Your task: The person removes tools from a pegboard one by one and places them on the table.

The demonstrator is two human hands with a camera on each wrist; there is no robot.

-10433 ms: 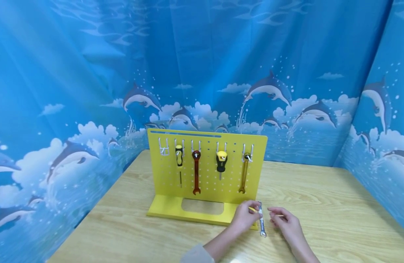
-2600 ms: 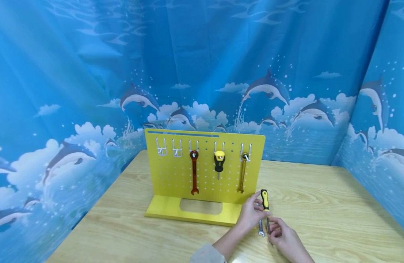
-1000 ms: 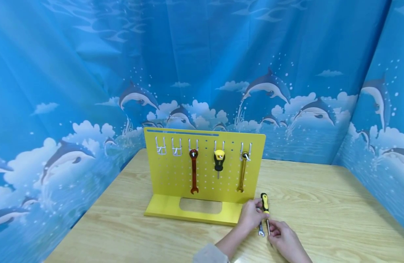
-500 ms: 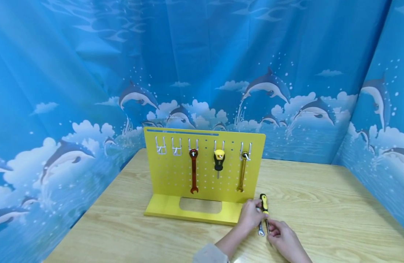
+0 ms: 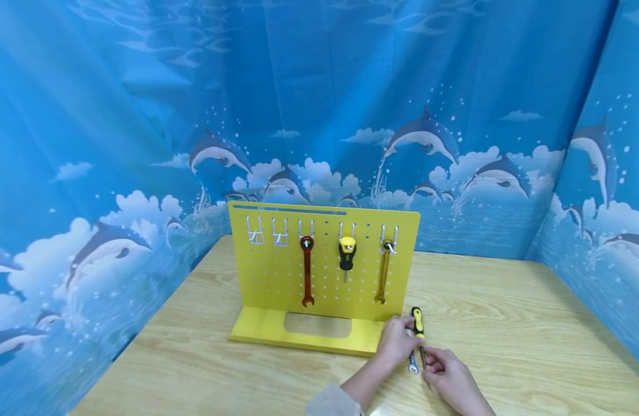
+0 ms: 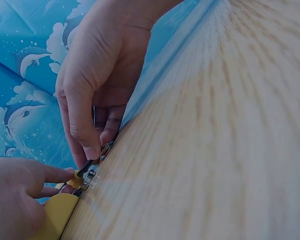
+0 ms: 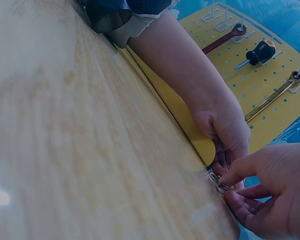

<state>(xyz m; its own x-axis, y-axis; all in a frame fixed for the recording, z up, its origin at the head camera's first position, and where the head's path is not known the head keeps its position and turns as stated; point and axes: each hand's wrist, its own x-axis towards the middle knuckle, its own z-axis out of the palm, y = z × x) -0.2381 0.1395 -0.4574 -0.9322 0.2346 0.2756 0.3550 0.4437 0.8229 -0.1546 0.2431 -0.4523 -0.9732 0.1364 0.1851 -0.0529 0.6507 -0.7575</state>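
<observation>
A black and yellow screwdriver (image 5: 417,321) lies beside a silver wrench (image 5: 412,364) on the table, just right of the yellow pegboard stand (image 5: 319,344). My left hand (image 5: 396,341) pinches the screwdriver near the lower end of its handle, covering the wrench's upper part. Thumb and fingertips of my right hand (image 5: 451,378) pinch the dark shaft, whose tip they hide. In the left wrist view, my right hand (image 6: 102,85) reaches down to the shaft from above. The right wrist view has both hands meeting at the wrench's end (image 7: 213,176), close to the base's corner.
On the pegboard hang a red wrench (image 5: 307,271), a stubby screwdriver (image 5: 346,253) and a golden wrench (image 5: 384,274). Two white hooks at its left, including the outermost hook (image 5: 255,232), carry nothing. A blue dolphin-print curtain (image 5: 319,104) backs the wooden table (image 5: 506,312).
Since the oldest frame, the screwdriver has left its hook for a place beside the silver wrench, which my left hand then held. Over the last seconds its handle has come down slightly.
</observation>
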